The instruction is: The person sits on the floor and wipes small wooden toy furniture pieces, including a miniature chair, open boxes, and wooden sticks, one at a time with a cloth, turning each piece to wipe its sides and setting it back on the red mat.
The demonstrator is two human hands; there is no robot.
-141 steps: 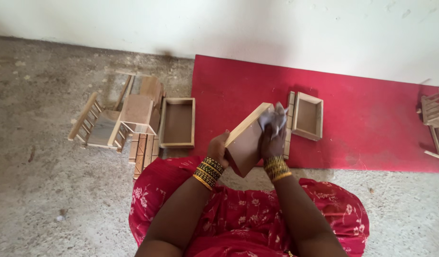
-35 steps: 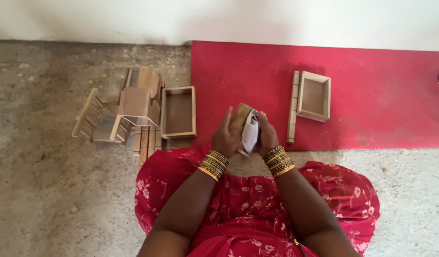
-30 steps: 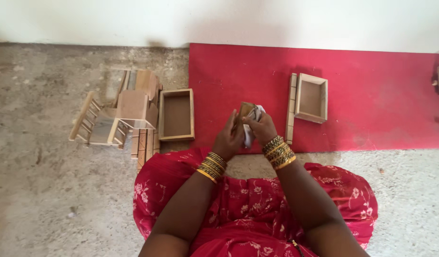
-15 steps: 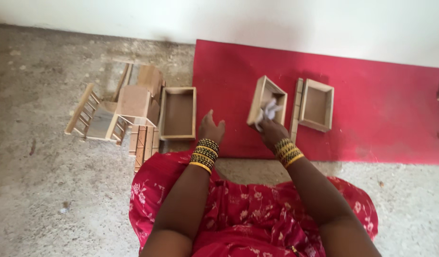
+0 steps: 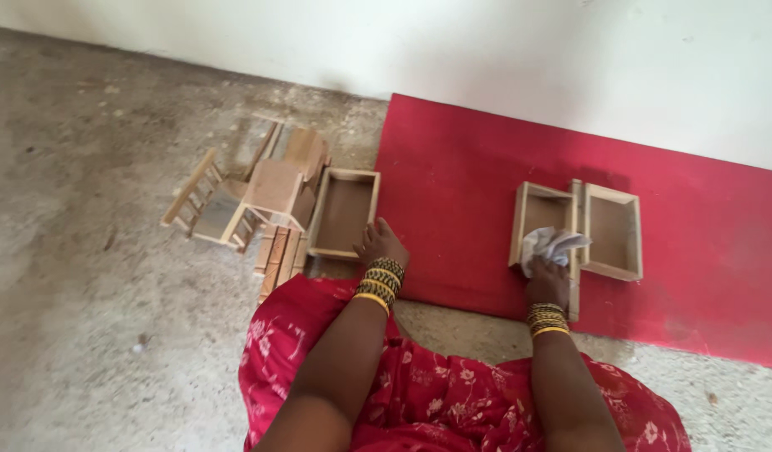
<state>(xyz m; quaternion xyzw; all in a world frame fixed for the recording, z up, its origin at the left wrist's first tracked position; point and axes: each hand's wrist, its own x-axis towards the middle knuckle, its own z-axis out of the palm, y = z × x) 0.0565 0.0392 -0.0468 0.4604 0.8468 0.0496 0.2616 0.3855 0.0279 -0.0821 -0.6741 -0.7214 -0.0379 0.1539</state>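
Observation:
My right hand [image 5: 548, 281] grips a crumpled white cloth [image 5: 548, 245] at the near edge of a small open wooden box [image 5: 540, 207] that lies on the red mat [image 5: 453, 201]. A second wooden box [image 5: 613, 232] lies right beside it, touching. My left hand [image 5: 380, 244] reaches to the near right corner of a third open wooden box [image 5: 345, 212] on the concrete floor, fingers on its rim. Both wrists wear gold bangles.
A heap of small wooden furniture pieces, a chair frame [image 5: 203, 204] and slatted parts [image 5: 277, 255], lies left of the third box. A white wall [image 5: 486, 50] runs along the back. My red patterned dress [image 5: 453, 402] fills the lower frame.
The box that both hands held and wiped with the cloth now lies on the mat beside the other one. My left hand moved left to the box on the floor.

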